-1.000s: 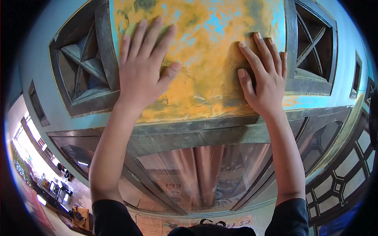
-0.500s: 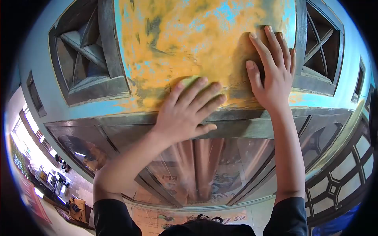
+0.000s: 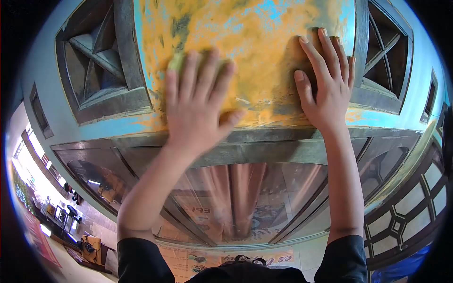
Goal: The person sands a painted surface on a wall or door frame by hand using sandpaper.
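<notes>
My left hand, blurred by motion, lies with its fingers stretched over a yellow-green piece of sandpaper and presses it to the panel. Only the upper edge of that piece shows past the fingertips; the rest is hidden. The wall panel is coated in patchy orange-yellow, with blue and dark grey spots coming through. Farther right, my right hand rests with spread fingers on the same panel near its right edge, holding nothing.
Dark wooden frames with crossed bars flank the panel: a left vent frame and a right vent frame. Below runs a wooden ledge above glazed panes. A brown box stands at lower left, a dark lattice at lower right.
My left hand has slid up and to the left across the panel with the sandpaper under its fingers. My right hand has stayed almost in place.
</notes>
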{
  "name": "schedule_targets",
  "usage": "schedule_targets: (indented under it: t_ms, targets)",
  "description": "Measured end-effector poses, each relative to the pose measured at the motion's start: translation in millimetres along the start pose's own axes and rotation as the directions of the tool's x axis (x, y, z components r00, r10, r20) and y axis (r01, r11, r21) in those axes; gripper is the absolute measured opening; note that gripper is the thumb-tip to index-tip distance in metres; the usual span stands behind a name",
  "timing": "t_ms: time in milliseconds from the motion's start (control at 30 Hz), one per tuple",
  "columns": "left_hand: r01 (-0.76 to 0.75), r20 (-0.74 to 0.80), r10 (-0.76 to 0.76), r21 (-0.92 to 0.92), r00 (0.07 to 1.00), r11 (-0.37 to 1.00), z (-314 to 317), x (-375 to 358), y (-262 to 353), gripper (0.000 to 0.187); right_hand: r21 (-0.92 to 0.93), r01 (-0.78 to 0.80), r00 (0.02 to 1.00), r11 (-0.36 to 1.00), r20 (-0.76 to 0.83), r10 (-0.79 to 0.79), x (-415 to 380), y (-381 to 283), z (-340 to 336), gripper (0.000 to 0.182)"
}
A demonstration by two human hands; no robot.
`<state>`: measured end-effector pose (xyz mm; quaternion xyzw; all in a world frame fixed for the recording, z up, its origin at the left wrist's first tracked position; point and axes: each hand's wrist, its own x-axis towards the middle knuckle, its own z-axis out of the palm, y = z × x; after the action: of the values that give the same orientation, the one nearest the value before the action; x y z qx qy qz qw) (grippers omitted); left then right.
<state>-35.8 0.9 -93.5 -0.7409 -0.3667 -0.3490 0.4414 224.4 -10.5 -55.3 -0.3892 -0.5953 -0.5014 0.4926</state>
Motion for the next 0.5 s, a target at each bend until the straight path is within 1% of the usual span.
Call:
schedule_targets:
  t_ms: [33, 67, 167, 200, 300, 333, 400, 433, 467, 500]
  targets:
    - [-0.011, 0.013, 0.012, -0.008, 1.000, 1.000, 5.9, -5.8, 9.8, 0.078, 0.002, 0.000, 1.000, 1.000, -0.004, 0.000, 0.5, 0.3, 0.0, 0.051]
    - [-0.149, 0.043, 0.152, -0.066, 0.987, 0.987, 15.8, -22.2, 24.7, 0.079, 0.008, -0.001, 1.000, 1.000, -0.005, 0.001, 0.1, -0.6, 0.6, 0.051]
    - [-0.208, 0.046, 0.212, -0.082, 0.976, 0.975, 12.7, -19.9, 16.2, 0.080, 0.013, -0.004, 1.000, 1.000, -0.002, 0.004, -0.8, -0.6, -0.1, 0.051]
    - [-0.104, 0.045, 0.106, -0.062, 0.993, 0.993, -1.3, -8.5, 8.6, 0.082, 0.014, -0.008, 1.000, 1.000, 0.002, 0.008, -1.4, 0.0, -0.6, 0.051]
    - [0.050, -0.051, -0.052, -0.029, 0.997, 0.998, -13.0, 1.5, -7.2, 0.081, 0.010, -0.012, 1.000, 1.000, 0.009, 0.012, -3.3, 0.7, -1.2, 0.051]
    - [0.042, -0.025, -0.043, -0.062, 0.999, 0.997, -6.1, -7.7, 4.9, 0.082, 0.007, -0.014, 1.000, 1.000, 0.004, 0.014, -3.2, 1.1, -1.4, 0.051]
    - [-0.081, 0.026, 0.081, -0.016, 0.996, 0.997, 16.4, -45.9, 28.2, 0.083, 0.008, -0.019, 1.000, 1.000, 0.001, 0.019, -5.2, -0.4, -1.6, 0.051]
    - [-0.143, 0.049, 0.143, 0.004, 0.989, 0.990, 20.3, -53.2, 33.3, 0.084, 0.011, -0.016, 1.000, 1.000, 0.002, 0.016, -6.2, -0.3, -1.1, 0.051]
    - [-0.166, 0.070, 0.167, -0.029, 0.983, 0.986, 20.4, -54.3, 24.3, 0.082, 0.011, -0.013, 1.000, 1.000, 0.003, 0.013, -7.4, 0.7, -1.1, 0.051]
    - [-0.075, 0.054, 0.077, -0.039, 0.996, 0.996, 12.4, -48.3, 15.2, 0.081, 0.011, -0.008, 1.000, 1.000, 0.007, 0.008, -8.6, 2.0, -1.6, 0.051]
